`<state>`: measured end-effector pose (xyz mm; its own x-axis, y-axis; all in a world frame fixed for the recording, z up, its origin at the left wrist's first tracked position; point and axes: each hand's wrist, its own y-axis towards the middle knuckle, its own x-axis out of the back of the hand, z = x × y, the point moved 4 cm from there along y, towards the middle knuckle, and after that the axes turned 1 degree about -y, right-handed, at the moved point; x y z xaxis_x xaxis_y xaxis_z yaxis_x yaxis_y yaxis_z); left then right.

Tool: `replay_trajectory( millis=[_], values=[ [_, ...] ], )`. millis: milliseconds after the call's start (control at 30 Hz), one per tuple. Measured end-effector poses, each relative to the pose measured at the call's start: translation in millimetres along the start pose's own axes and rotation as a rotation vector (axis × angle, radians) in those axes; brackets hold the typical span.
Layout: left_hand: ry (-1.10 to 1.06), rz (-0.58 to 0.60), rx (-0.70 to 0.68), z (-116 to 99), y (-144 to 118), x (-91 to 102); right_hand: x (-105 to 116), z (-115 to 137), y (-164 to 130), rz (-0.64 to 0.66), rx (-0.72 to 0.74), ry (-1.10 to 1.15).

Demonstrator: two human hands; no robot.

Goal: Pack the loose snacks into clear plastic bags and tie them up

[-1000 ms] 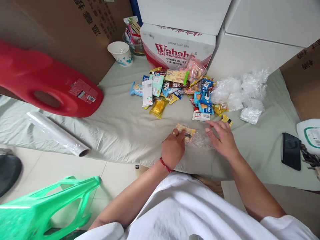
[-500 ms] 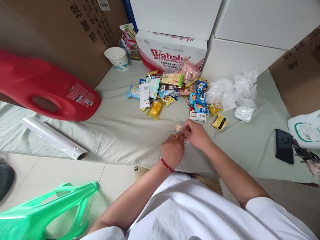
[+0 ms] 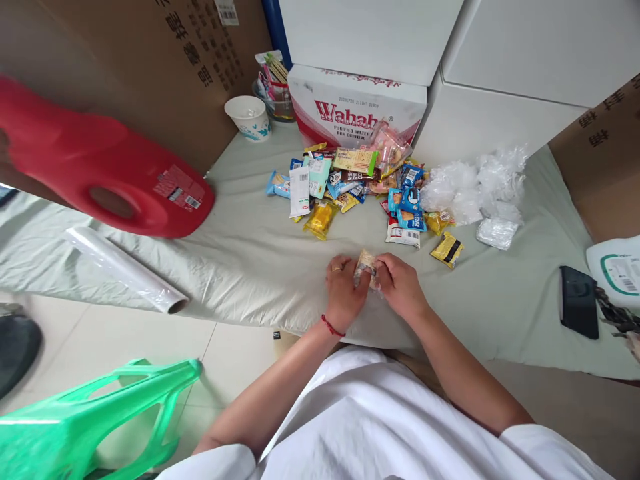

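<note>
A small beige snack packet (image 3: 366, 261) with clear film about it sits between my hands, close to the front edge of the cloth-covered surface (image 3: 260, 267). My left hand (image 3: 346, 288) grips its left side, the thumb lying across the lower part. On the other side my right hand (image 3: 400, 283) pinches the right edge, where some clear film shows. Just beyond is a heap of wrapped snacks (image 3: 320, 220). A yellow and black packet (image 3: 447, 250) lies apart from it, to the right. Fingers cover part of the held packet.
Left stand a red jug (image 3: 165, 193), a roll of clear film (image 3: 130, 270) and a paper cup (image 3: 250, 119). Behind the snacks is a white and red carton (image 3: 355, 100). Crumpled clear plastic (image 3: 455, 190) and a phone (image 3: 579, 303) lie right. A green stool (image 3: 115, 407) is on the floor.
My hands have moved apart: the left hand shifted to the packet's left side, the right to its right edge. More of the packet shows. The view has shifted slightly.
</note>
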<state>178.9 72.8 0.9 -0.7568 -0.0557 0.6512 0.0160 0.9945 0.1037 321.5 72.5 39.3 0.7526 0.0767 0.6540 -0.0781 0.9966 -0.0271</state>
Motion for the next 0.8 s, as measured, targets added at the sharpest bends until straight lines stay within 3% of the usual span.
replay_trajectory(
  millis=[167, 333, 433, 533, 633, 733, 800],
  values=[
    [-0.097, -0.053, -0.175, -28.7, -22.2, -9.1, 5.4, -19.8, -40.4, -0.075, -0.242, 0.507],
    [0.059, -0.083, -0.642, -53.8, -59.3, -17.6, 2.2, -37.9, -79.2, -0.079, -0.469, 0.959],
    [-0.024, 0.065, -0.785, -54.0, -75.2, -21.3, 1.5, -48.6, -95.2, -0.091, -0.566, 1.131],
    [-0.161, 0.243, -0.848, -52.7, -87.1, -24.7, 0.4, -58.3, -104.6, -0.102, -0.627, 1.2],
    [-0.283, 0.328, -0.854, -57.5, -92.7, -27.1, 5.0, -65.5, -108.9, -0.139, -0.614, 1.165],
    [-0.364, 0.301, -0.802, -61.0, -86.1, -19.9, 38.1, -79.5, -108.7, -0.305, -0.522, 1.027],
    [-0.308, 0.196, -0.785, -54.1, -73.1, -4.9, 85.9, -99.3, -103.2, -0.51, -0.406, 0.935]
  ],
)
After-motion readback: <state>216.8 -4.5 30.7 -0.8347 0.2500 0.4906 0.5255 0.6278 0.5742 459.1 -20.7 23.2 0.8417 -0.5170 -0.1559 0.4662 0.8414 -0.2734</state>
